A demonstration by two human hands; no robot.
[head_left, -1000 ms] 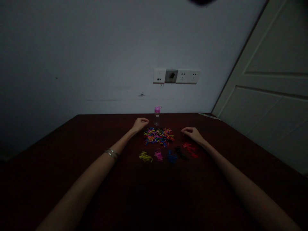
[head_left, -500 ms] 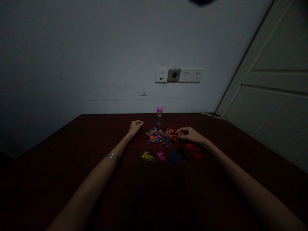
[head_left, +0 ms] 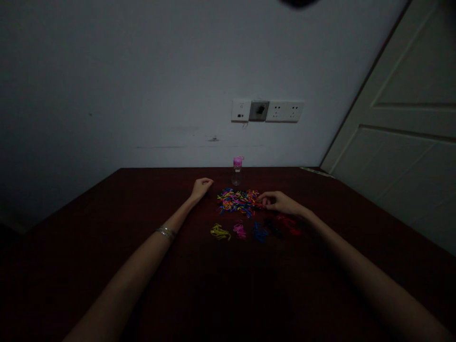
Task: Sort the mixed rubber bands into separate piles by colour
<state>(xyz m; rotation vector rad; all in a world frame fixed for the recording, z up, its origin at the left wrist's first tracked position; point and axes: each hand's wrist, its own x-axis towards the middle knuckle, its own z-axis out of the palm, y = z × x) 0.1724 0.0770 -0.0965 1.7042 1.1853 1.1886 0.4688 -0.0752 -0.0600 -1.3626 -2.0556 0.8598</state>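
Observation:
A mixed heap of small coloured bands or clips (head_left: 238,202) lies on the dark red table (head_left: 171,280). My right hand (head_left: 278,202) is at the heap's right edge, fingers bent and fingertips touching it; whether anything is between them is too small to tell. My left hand (head_left: 201,187) rests on the table left of the heap, its fingers curled closed with nothing visible in them. In front of the heap lie a yellow pile (head_left: 220,232), a pink pile (head_left: 240,230), a blue pile (head_left: 260,232), a dim black pile (head_left: 273,227) and a red pile (head_left: 290,225).
A clear bottle with a pink lid (head_left: 237,172) stands behind the heap. The wall behind carries sockets (head_left: 284,111). At the table's back right corner lies a flat strip (head_left: 317,172), near a pale door (head_left: 406,128).
My right hand has shifted slightly left and down against the heap, its fingers bent over the edge. My left hand has stayed in place. The whole view has moved very slightly.

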